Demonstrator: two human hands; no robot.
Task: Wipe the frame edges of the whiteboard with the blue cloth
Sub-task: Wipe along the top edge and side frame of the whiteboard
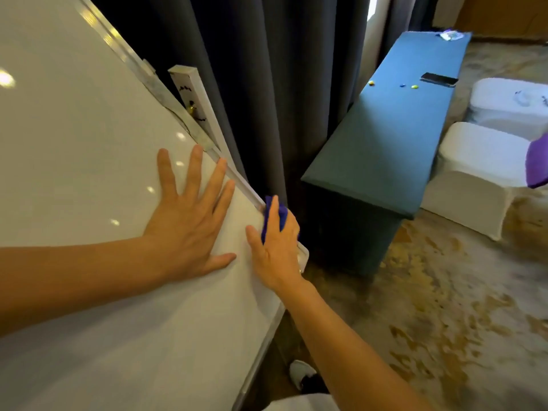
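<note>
- Whiteboard [74,129]: one large glossy white board with a thin pale metal frame [243,185], tilted across the left half of the view, with ceiling lights reflected as bright spots on its surface.
- One small blue cloth [274,216] sits on the frame's right edge, close to the rounded corner of the board.
- Two bare hands: the left hand [189,215] lies flat on the board face, fingers spread and holding nothing, with two fingertips near the frame.
- The right hand [277,247] clasps the blue cloth, pressing it onto the frame edge with the thumb on the board side.
- One white post with black marks [192,96] stands just behind the frame.
- One long narrow table in a teal-blue cover [385,137] stands to the right, well apart from the board.
- On the table lie one dark flat rectangular object [439,79], three small coloured pieces [414,87] and one crumpled wrapper [450,35] at the far end.
- Two white-covered chairs [474,173] stand beside the table.
- One purple cloth [536,164] shows at the right edge.
- Dark grey curtains [267,84] hang behind the board.
- The floor is a mottled brown and grey carpet [444,321]; one white shoe [301,373] shows below the board.
</note>
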